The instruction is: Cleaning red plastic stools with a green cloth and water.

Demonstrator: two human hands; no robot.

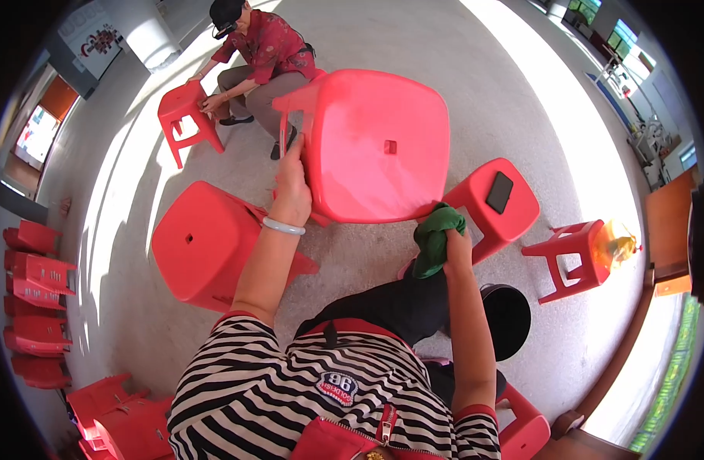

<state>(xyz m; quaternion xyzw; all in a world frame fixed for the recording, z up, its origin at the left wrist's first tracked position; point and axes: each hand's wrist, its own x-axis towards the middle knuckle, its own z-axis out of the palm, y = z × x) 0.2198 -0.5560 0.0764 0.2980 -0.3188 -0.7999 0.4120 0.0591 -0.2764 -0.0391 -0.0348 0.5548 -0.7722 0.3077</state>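
Observation:
My left hand (293, 187) grips the side of a red plastic stool (358, 155), which is held up in front of me with its seat towards the camera. Around a bunched green cloth (433, 247) my right hand (458, 248) is closed, at the stool's lower right edge; the cloth appears to touch that edge. The fingers of my left hand are partly hidden behind the stool.
Left of me stands another red stool (196, 241); one at right bears a black phone (500, 192). A black bucket (506, 322) is by my right arm. Further right, a stool (576, 261) has a yellow plastic bag (613, 244). A seated co-worker (266, 52) holds a stool.

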